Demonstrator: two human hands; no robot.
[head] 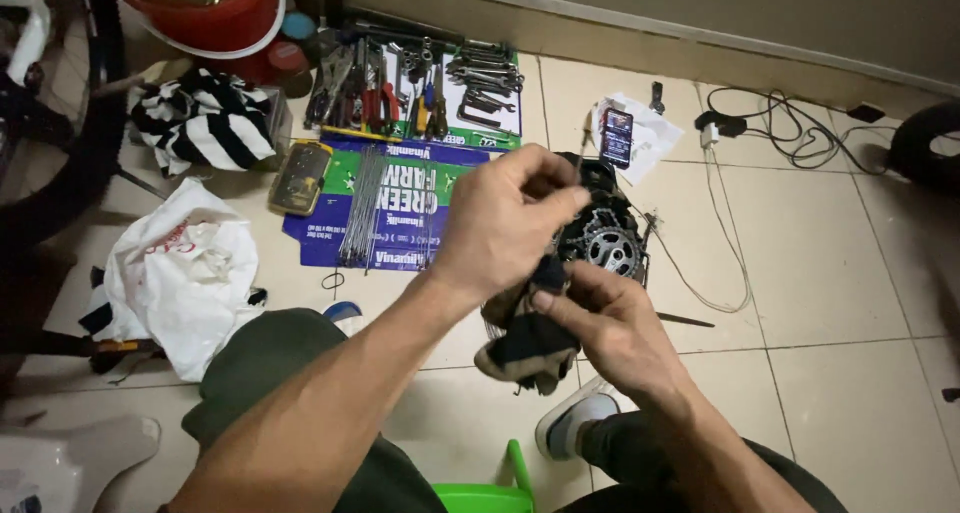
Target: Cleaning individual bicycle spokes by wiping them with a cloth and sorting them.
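Left hand (510,218) pinches a thin spoke, right hand (610,323) grips a dark rag (525,348); greasy sprocket (610,245) beneath could snag the cloth

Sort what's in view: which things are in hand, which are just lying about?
In hand:
left hand, pinching above the sprocket cluster
right hand, holding a dark rag

Lying about:
spanners and pliers
bundle of spokes
phone
white plastic bag
striped cloth

Dark rag (530,348), black-and-white striped cloth (200,118), red bucket (215,18), green stool (490,493)
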